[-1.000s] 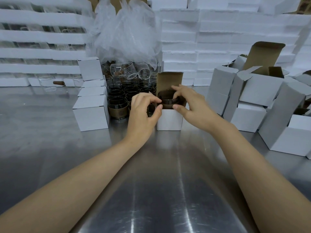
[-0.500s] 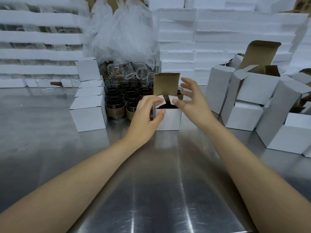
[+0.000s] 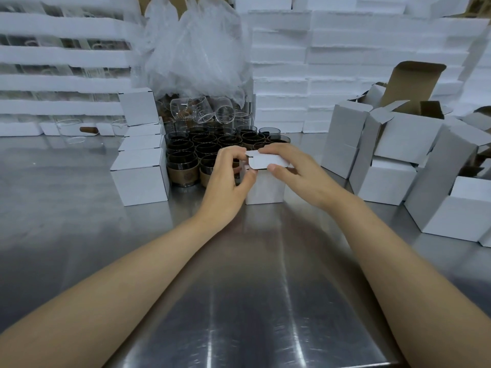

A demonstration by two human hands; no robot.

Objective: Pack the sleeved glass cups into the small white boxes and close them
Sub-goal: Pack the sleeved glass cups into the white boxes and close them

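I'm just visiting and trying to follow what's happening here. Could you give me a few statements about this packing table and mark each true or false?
Both the left hand and the right hand hold the small white box: true.
Its lid stands straight up: false, it is folded down over the top.
Sleeved cups stand behind the box: true.
The table is wooden: false, it is shiny metal.
The boxes at right are all closed: false, several stand open.

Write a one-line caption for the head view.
Left hand and right hand pinch the lid down over a small white box, sleeved glass cups behind.
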